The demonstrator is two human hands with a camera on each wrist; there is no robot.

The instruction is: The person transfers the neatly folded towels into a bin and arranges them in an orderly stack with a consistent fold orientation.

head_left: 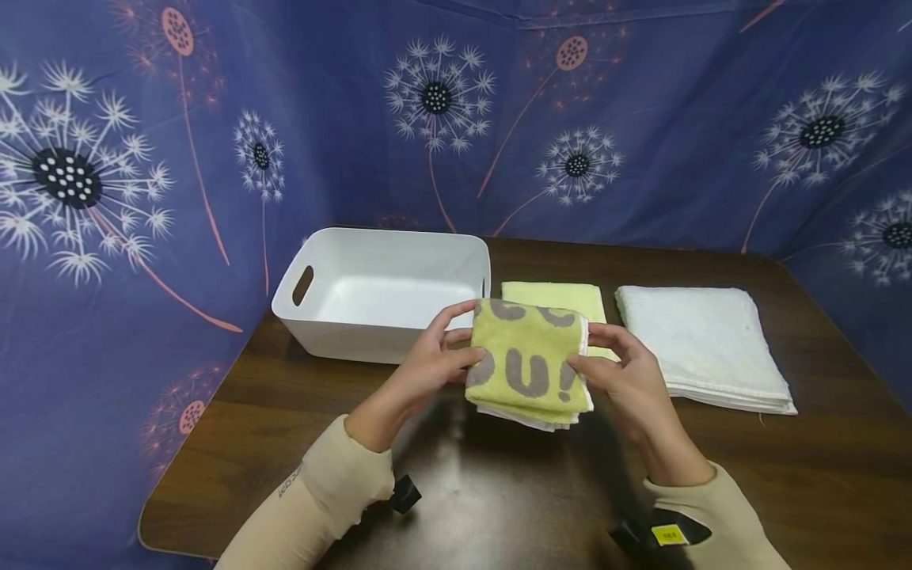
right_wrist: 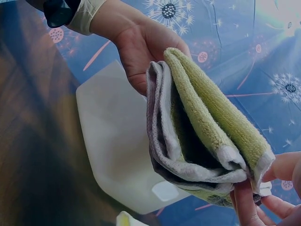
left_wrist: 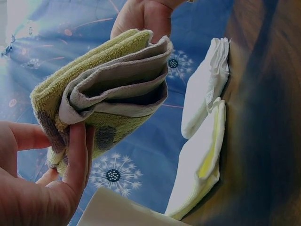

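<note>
Raised above the table is a folded towel (head_left: 527, 356), yellow-green with grey letter-like marks and white edges. My left hand (head_left: 435, 356) pinches its left side, thumb on the front face. On the opposite side my right hand (head_left: 630, 380) grips the white edge between thumb and fingers. Several stacked layers show at the towel's lower edge, and the left wrist view shows the folds of the towel (left_wrist: 108, 89) end-on. Behind it, partly covered in the head view, a pale yellow folded towel (head_left: 552, 294) lies on the table.
A white plastic bin (head_left: 349, 342) with handle holes stands at the back left. To the right lies a thick folded white towel (head_left: 701, 340). The brown wooden table (head_left: 285, 443) meets a blue dandelion-patterned cloth (head_left: 342, 119) behind.
</note>
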